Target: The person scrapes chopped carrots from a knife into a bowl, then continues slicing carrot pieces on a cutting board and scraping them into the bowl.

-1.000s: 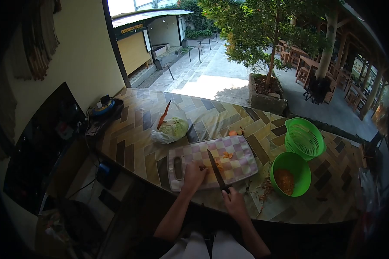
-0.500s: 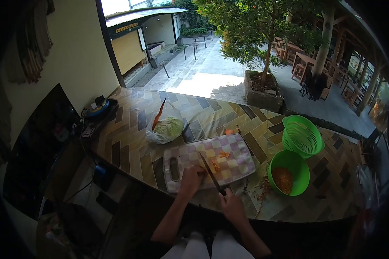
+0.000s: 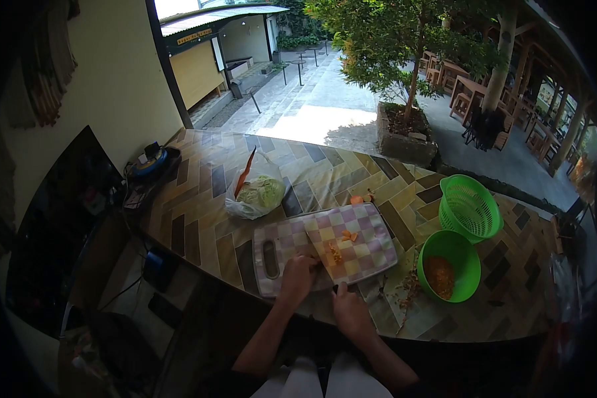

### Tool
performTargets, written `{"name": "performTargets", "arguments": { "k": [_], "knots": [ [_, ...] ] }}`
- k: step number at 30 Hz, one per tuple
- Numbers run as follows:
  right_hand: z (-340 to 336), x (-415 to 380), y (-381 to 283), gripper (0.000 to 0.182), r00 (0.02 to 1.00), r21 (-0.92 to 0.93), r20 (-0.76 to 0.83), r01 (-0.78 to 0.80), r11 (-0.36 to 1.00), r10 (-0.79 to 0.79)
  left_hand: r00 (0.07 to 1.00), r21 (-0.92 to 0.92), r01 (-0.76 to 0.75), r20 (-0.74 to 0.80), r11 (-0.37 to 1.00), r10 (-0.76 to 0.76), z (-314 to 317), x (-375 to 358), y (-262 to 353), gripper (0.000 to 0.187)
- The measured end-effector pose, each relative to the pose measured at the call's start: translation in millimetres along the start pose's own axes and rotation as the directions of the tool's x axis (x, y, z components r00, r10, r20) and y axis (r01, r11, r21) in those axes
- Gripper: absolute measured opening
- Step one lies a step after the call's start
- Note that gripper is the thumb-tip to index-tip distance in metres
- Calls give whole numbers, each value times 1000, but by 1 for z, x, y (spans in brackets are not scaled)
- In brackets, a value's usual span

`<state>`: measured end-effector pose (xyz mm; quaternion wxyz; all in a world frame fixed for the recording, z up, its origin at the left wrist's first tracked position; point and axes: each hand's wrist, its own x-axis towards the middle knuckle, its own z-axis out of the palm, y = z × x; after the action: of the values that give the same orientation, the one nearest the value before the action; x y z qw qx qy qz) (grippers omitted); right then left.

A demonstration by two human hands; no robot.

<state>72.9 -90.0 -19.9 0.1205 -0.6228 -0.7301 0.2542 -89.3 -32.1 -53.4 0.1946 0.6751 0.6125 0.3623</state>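
Note:
My right hand grips the black handle of a kitchen knife, whose blade points away from me across a checkered cutting board. Beside the blade, on its left, my left hand rests on the board with curled fingers; whatever they pinch is hidden. Small chopped orange pieces, which look like carrot, lie right of the blade. A few larger orange chunks sit farther up the board. Past its far edge is another orange piece.
A cabbage in a plastic bag with a carrot stands beyond the board. On the right are a green bowl holding orange bits and a green strainer basket. Scraps litter the patterned tabletop. A dark screen stands left.
My left hand has come closer to the knife, and the blade now shows as a thinner, paler line. The view has shifted slightly; the bowl, strainer basket and cabbage stay in place.

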Motion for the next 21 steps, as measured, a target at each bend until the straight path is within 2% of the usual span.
{"name": "performTargets", "arguments": {
  "k": [4,13,16,19,21],
  "knots": [
    [-2,6,8,27,998,98,-28,51,994,-48,1000,7,5,-22,1000,-4,-4,-1,4,25],
    [3,-7,8,27,999,13,29,30,999,-30,1000,-6,0,-18,1000,-1,0,-3,0,25],
    [3,3,2,27,1000,-39,3,30,999,-30,1000,-19,-3,-12,1000,3,0,-2,-1,24],
    [9,20,2,27,999,-14,-15,44,999,-44,1000,-24,4,-25,1000,-4,-2,-3,2,23],
    [7,19,8,27,998,65,-18,60,996,-59,999,-10,7,-40,1000,-7,-4,-3,5,22]
  ]
}}
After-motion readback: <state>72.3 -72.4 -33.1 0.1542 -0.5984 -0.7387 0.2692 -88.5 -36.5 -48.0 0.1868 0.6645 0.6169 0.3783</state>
